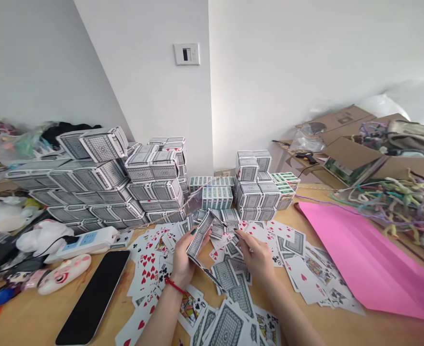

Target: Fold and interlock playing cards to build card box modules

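Note:
My left hand (pixel 183 262), with a red string on its wrist, is closed round a stack of playing cards (pixel 200 233) held tilted above the table. My right hand (pixel 257 257) reaches down to the loose cards (pixel 233 274) spread over the wooden table (pixel 342 327), its fingers pinched at a card near the held stack. Cards lie face up and face down all around both hands. Behind them stand piles of boxed card decks (pixel 150 185) and a smaller pile of boxed decks (pixel 257 187).
A black phone (pixel 94 295) lies at the left, beside a white power strip (pixel 85 240) and small toys (pixel 64 274). A pink paper sheet (pixel 363 259) covers the right. Coloured cords (pixel 395 202) and cardboard boxes (pixel 359 154) sit at the back right.

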Tool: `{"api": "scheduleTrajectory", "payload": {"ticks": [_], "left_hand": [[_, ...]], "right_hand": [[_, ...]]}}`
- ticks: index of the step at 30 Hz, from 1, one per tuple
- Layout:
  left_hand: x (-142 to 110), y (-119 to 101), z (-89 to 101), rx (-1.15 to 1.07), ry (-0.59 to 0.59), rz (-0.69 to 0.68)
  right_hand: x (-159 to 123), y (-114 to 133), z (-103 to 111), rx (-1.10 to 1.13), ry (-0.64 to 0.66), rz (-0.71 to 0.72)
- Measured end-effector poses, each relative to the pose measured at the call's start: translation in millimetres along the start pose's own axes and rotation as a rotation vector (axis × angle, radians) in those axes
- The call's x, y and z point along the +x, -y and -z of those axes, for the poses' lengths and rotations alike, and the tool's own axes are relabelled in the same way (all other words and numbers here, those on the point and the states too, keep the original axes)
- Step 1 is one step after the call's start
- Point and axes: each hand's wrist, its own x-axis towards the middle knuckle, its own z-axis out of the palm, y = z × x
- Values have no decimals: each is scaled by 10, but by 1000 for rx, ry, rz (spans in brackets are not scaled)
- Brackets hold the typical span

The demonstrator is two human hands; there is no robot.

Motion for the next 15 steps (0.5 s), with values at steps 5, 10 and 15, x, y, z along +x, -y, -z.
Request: {"api": "scheduleTrajectory", "payload": {"ticks": [5,10,15], "left_hand": [[-9,6,-15,16,1,-5],[-14,-4,-37,0,-14,7],[-4,5,-16,-12,1,-6]], "right_hand": [[-7,-11,1,-34,13,11],[-6,-15,10,-74,37,10],[-4,-11,16,-82,41,16]]}}
